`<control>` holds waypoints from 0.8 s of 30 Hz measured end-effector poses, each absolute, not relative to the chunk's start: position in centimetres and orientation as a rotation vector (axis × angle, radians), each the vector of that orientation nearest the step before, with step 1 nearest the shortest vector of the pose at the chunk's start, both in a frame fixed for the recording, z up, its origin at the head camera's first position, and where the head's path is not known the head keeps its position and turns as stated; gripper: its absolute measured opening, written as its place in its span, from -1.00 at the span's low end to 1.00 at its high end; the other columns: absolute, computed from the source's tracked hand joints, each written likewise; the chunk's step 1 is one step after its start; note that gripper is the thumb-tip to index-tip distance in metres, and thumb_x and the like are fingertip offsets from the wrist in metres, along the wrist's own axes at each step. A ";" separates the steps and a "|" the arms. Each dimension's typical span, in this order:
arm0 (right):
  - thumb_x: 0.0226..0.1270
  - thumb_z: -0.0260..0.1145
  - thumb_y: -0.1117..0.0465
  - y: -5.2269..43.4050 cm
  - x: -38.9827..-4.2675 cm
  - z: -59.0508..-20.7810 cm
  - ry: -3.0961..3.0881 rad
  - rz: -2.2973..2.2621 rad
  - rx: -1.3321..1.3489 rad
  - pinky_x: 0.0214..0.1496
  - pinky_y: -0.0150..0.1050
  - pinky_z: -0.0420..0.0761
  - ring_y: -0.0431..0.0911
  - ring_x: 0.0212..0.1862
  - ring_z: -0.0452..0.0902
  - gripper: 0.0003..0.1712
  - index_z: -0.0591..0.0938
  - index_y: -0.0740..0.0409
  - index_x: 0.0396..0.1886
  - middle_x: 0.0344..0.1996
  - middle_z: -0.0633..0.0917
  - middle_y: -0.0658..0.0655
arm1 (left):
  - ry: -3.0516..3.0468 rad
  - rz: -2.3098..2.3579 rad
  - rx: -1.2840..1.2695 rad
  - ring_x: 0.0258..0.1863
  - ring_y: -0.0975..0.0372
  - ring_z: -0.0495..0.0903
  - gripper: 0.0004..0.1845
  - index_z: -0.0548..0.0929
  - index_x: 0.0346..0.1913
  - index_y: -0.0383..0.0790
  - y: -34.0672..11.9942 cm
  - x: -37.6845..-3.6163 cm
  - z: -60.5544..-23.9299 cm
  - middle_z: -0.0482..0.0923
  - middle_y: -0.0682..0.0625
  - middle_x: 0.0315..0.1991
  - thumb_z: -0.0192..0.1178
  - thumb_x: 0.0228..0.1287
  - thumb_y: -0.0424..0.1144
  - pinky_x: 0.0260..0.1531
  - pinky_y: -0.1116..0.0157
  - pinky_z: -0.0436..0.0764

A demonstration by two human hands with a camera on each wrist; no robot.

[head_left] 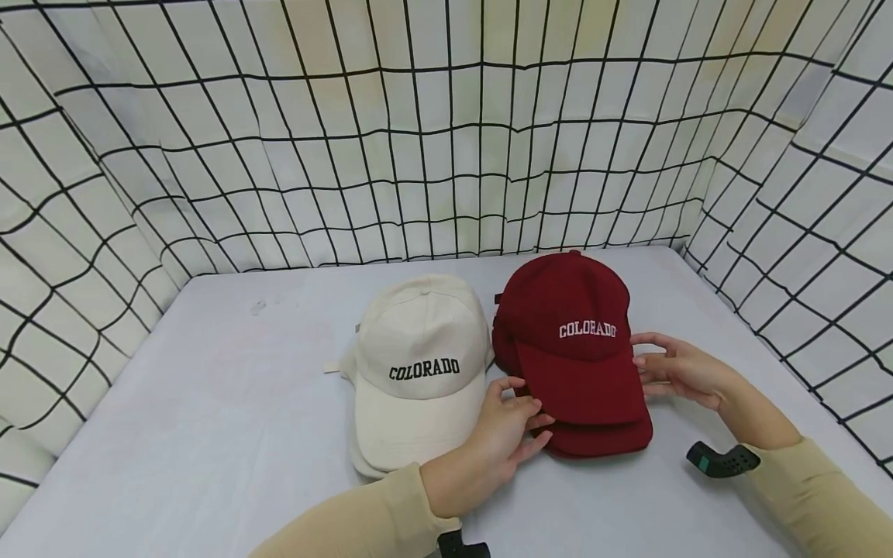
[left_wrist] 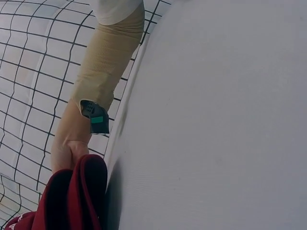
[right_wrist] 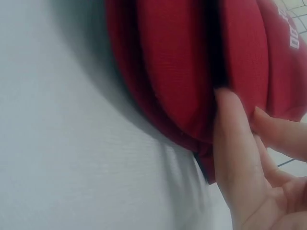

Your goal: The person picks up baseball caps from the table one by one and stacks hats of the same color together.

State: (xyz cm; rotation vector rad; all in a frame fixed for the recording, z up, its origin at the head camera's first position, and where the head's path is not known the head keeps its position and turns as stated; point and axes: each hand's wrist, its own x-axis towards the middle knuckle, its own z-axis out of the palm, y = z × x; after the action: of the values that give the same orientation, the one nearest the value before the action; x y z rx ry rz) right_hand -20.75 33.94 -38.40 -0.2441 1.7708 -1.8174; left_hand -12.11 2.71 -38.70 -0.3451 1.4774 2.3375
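Note:
A stack of red caps [head_left: 579,380] lettered COLORADO lies right of centre, brims toward me. The upper brim stands apart from the one below. My left hand [head_left: 508,430] holds the upper brim's left edge with bent fingers; its thumb is hard to make out. At the right edge, my right hand [head_left: 687,372] pinches the brim. The right wrist view shows its thumb [right_wrist: 232,143] in the gap between the red brims [right_wrist: 177,72], a finger on the outer side. Left of the red stack sit stacked cream caps [head_left: 418,380], also lettered COLORADO.
All of the caps lie on a white-covered table [head_left: 209,403]. White walls with a black grid [head_left: 446,139] enclose its back and sides. The cream stack is close beside the red one, by my left forearm. A dark device [head_left: 722,460] is on my right wrist.

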 end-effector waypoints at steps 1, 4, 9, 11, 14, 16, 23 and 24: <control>0.64 0.05 0.32 34.0 -20.8 -38.3 1.785 -1.805 -0.241 0.01 -0.15 0.71 -0.02 -0.05 0.70 -0.69 0.39 -0.15 0.18 -0.05 0.69 0.08 | 1.494 2.335 -0.343 -0.38 0.29 0.64 -0.65 0.33 0.13 -0.08 2.7 -12.1 -38.7 0.48 0.03 -0.25 0.12 0.45 -0.49 -0.36 0.36 0.64; 0.64 0.06 0.31 34.0 -20.8 -38.1 1.843 -1.763 -0.234 0.01 -0.14 0.71 -0.01 -0.04 0.70 -0.67 0.35 -0.15 0.23 -0.04 0.70 0.07 | 1.539 2.329 -0.339 -0.37 0.30 0.62 -0.63 0.35 0.12 -0.05 2.7 -12.2 -38.7 0.50 0.05 -0.25 0.13 0.41 -0.50 -0.42 0.40 0.59; 0.61 0.11 0.30 33.8 -20.7 -37.6 1.961 -1.713 -0.228 0.00 -0.14 0.72 -0.02 -0.05 0.69 -0.49 0.22 -0.16 0.39 -0.07 0.69 0.05 | 1.513 2.374 -0.345 -0.31 0.26 0.57 -0.61 0.46 0.16 -0.09 2.5 -12.4 -38.7 0.49 0.06 -0.23 0.12 0.37 -0.52 -0.38 0.35 0.60; 0.60 0.13 0.29 33.8 -20.7 -37.4 1.998 -1.707 -0.225 -0.01 -0.15 0.72 -0.04 -0.07 0.68 -0.42 0.19 -0.18 0.45 -0.08 0.68 0.05 | 1.485 2.391 -0.353 -0.30 0.25 0.57 -0.60 0.53 0.18 -0.11 2.4 -12.5 -38.7 0.48 0.05 -0.21 0.11 0.36 -0.52 -0.35 0.32 0.61; 0.59 0.14 0.29 33.7 -20.6 -37.0 2.044 -1.702 -0.229 -0.03 -0.16 0.72 -0.09 -0.09 0.68 -0.37 0.18 -0.23 0.49 -0.10 0.66 0.06 | 1.452 2.391 -0.360 -0.30 0.26 0.59 -0.59 0.57 0.23 -0.17 2.2 -12.6 -38.7 0.48 0.02 -0.18 0.08 0.37 -0.50 -0.32 0.29 0.62; 0.59 0.15 0.29 33.6 -20.7 -36.8 2.070 -1.699 -0.232 -0.04 -0.17 0.73 -0.11 -0.09 0.67 -0.38 0.22 -0.28 0.48 -0.11 0.66 0.05 | 1.436 2.385 -0.362 -0.29 0.26 0.60 -0.58 0.57 0.25 -0.21 2.1 -12.5 -38.7 0.48 0.01 -0.17 0.07 0.38 -0.49 -0.30 0.29 0.63; 0.58 0.15 0.29 33.4 -20.8 -36.4 2.077 -1.702 -0.265 -0.03 -0.16 0.72 -0.13 -0.09 0.67 -0.40 0.28 -0.32 0.44 -0.14 0.66 0.04 | 1.398 2.372 -0.352 -0.31 0.24 0.63 -0.54 0.52 0.33 -0.28 1.7 -12.3 -38.8 0.46 0.01 -0.21 0.02 0.40 -0.46 -0.22 0.25 0.65; 0.58 0.15 0.29 33.4 -20.8 -36.4 2.070 -1.698 -0.268 -0.03 -0.16 0.72 -0.13 -0.08 0.67 -0.40 0.27 -0.31 0.45 -0.15 0.66 0.04 | 1.397 2.371 -0.348 -0.32 0.24 0.63 -0.53 0.51 0.34 -0.29 1.7 -12.2 -38.8 0.46 0.01 -0.21 0.02 0.39 -0.46 -0.20 0.23 0.65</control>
State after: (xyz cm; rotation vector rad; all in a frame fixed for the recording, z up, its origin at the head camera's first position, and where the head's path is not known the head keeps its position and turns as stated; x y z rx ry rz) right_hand -20.83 33.41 -36.42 -0.2684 2.0704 -1.6983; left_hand -12.20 1.71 -38.82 -0.3476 1.3968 2.3710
